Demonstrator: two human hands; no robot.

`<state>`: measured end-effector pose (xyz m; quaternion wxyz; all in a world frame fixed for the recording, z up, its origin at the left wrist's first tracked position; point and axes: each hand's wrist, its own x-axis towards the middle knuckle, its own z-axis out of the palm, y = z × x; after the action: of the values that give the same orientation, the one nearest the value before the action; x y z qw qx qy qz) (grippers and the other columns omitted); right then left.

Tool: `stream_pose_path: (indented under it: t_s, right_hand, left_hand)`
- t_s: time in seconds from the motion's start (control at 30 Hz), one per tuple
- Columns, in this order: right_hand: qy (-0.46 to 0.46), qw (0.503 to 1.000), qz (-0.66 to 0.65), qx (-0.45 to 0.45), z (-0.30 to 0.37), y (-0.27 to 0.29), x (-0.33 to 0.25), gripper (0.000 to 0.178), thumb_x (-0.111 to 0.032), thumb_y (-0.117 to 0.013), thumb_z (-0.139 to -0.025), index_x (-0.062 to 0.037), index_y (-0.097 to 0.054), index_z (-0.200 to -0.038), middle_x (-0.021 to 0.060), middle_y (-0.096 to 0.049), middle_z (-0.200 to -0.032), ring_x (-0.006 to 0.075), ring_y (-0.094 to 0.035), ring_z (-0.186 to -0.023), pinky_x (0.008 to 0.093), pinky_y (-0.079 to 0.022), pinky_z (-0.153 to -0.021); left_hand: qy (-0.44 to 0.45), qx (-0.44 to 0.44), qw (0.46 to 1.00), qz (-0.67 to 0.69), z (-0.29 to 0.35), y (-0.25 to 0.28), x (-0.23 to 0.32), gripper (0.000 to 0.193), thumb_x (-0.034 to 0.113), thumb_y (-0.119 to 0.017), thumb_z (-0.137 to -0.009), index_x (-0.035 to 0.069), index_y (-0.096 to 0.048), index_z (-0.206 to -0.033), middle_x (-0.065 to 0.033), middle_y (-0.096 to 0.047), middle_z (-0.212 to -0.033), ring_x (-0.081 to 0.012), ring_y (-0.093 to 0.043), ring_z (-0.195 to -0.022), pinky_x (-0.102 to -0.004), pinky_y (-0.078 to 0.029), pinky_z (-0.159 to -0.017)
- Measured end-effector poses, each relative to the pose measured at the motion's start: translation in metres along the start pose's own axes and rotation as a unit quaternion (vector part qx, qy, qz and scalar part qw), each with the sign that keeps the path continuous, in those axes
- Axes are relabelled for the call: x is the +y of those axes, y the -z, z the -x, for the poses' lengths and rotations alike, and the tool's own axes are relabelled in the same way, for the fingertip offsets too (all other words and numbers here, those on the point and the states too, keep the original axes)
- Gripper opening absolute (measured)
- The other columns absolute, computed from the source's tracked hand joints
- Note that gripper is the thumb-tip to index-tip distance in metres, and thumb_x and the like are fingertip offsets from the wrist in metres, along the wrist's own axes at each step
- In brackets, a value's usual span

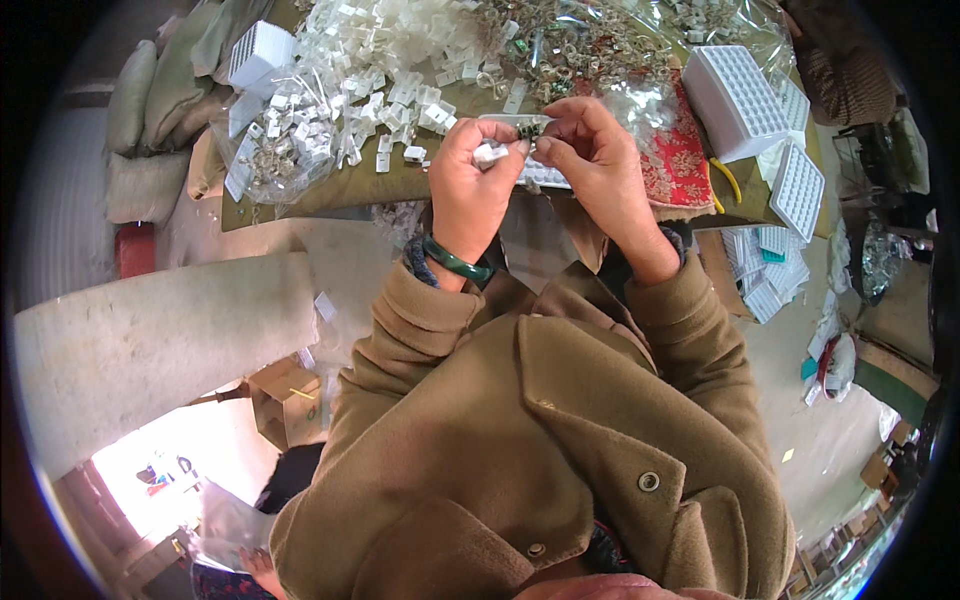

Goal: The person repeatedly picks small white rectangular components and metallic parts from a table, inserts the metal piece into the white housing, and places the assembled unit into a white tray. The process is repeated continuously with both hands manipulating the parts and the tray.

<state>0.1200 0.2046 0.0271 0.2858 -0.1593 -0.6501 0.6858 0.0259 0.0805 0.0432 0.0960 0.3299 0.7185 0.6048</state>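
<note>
My left hand (470, 180) pinches a small white plastic piece (490, 154) between thumb and fingers; a green bangle (455, 262) circles that wrist. My right hand (595, 165) meets it from the right, its fingertips closed on a small dark greenish part (530, 130) at the white piece. Both hands hover over a white tray with small cells (545, 177) near the table's front edge. Brown coat sleeves cover both forearms.
The table (300, 195) carries heaps of small white plastic housings (380, 70) and clear bags of small metal parts (580, 40). White celled trays (740, 100) stand stacked at right beside a red patterned cloth (680, 160). Sacks (150, 100) lie at left, a cardboard box (290, 400) below.
</note>
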Motion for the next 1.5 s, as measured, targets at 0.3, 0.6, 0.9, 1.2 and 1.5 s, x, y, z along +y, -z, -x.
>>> stream_pose_path:
  t_s: [0.3, 0.6, 0.9, 1.2, 1.5]
  right_hand:
    - [-0.055, 0.997, -0.052, 0.002, 0.004, -0.009, 0.011, 0.010, 0.000, -0.063, -0.086, 0.0025, -0.061, -0.096, 0.0030, -0.065, -0.084, 0.0074, -0.062, -0.074, 0.0226, -0.053, -0.066]
    - [-0.087, 0.994, -0.064, -0.025, 0.008, -0.008, 0.020, 0.010, -0.003, -0.061, -0.088, 0.0046, -0.061, -0.094, 0.0063, -0.066, -0.082, 0.0120, -0.067, -0.072, 0.0248, -0.054, -0.063]
    - [-0.044, 0.997, 0.042, 0.039, 0.016, -0.009, 0.029, 0.011, -0.006, -0.065, -0.083, 0.0019, -0.065, -0.090, 0.0093, -0.068, -0.073, 0.0110, -0.068, -0.069, 0.0269, -0.053, -0.061]
    - [0.040, 0.973, 0.218, 0.069, 0.021, -0.007, 0.014, 0.008, 0.002, -0.063, -0.086, 0.0047, -0.063, -0.094, 0.0036, -0.068, -0.081, 0.0076, -0.065, -0.076, 0.0218, -0.053, -0.066]
    - [-0.059, 0.978, -0.183, 0.076, 0.006, 0.035, 0.002, 0.011, -0.001, -0.063, -0.089, 0.0035, -0.062, -0.099, 0.0083, -0.068, -0.086, 0.0153, -0.069, -0.076, 0.0262, -0.057, -0.069]
  left_hand:
    - [-0.063, 0.006, 0.996, -0.065, 0.003, 0.000, -0.013, 0.012, -0.002, -0.068, -0.081, -0.001, -0.061, -0.090, -0.0022, -0.058, -0.085, -0.0103, -0.053, -0.076, -0.0234, -0.044, -0.068]
    - [-0.061, -0.036, 0.996, -0.061, 0.001, 0.009, -0.022, 0.016, -0.003, -0.071, -0.076, 0.000, -0.060, -0.088, -0.0077, -0.061, -0.082, -0.0194, -0.060, -0.073, -0.0291, -0.048, -0.065]
    - [-0.060, -0.011, 0.992, -0.108, 0.014, -0.003, -0.019, 0.010, 0.001, -0.069, -0.083, 0.000, -0.061, -0.089, -0.0039, -0.062, -0.076, -0.0074, -0.055, -0.068, -0.0247, -0.047, -0.062]
    - [-0.127, 0.027, 0.978, -0.161, 0.012, -0.017, -0.019, 0.015, 0.002, -0.070, -0.078, 0.001, -0.059, -0.088, -0.0157, -0.063, -0.082, -0.0347, -0.063, -0.075, -0.0374, -0.050, -0.065]
    - [0.140, -0.082, 0.972, 0.169, -0.027, -0.019, -0.008, 0.010, 0.011, -0.068, -0.089, 0.006, -0.060, -0.091, 0.0061, -0.055, -0.073, -0.0004, -0.042, -0.057, -0.0161, -0.033, -0.049]
